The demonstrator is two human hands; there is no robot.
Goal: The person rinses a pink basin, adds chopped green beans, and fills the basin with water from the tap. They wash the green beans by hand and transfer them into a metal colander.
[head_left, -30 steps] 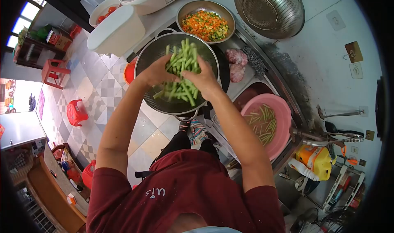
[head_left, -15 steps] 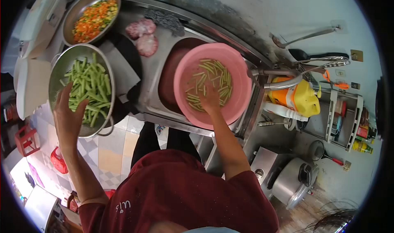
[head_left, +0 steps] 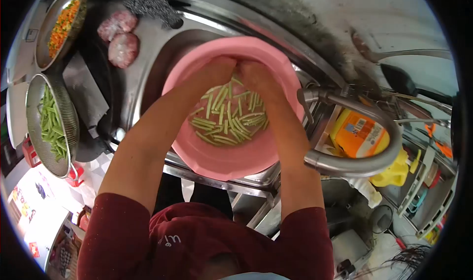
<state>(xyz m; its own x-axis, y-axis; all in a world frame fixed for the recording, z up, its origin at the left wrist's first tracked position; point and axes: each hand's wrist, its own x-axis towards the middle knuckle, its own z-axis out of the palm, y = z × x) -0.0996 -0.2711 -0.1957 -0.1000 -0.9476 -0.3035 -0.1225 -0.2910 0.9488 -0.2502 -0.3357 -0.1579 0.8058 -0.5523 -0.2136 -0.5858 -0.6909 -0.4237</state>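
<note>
A pink basin (head_left: 221,161) stands in the steel sink, with cut green beans (head_left: 226,122) lying in water inside it. Both hands reach into its far side, close together. My left hand (head_left: 222,69) is at the far inner wall, its fingers mostly hidden by the wrist and the beans. Right beside it, my right hand (head_left: 252,73) is bent down into the basin, fingers also out of sight. A few beans show just below the two hands. More beans (head_left: 51,124) lie in a metal colander (head_left: 37,147) at the left.
A steel bowl (head_left: 43,58) of diced vegetables is at the upper left. Two wrapped pinkish bundles (head_left: 123,50) and a dark mesh scourer (head_left: 152,9) lie beside the sink. The faucet (head_left: 354,166) curves over the right side, near a yellow-orange bottle (head_left: 358,134).
The view has swung right toward the sink. My left hand has left the colander and joined my right hand in the basin. Both are now at its far side.
</note>
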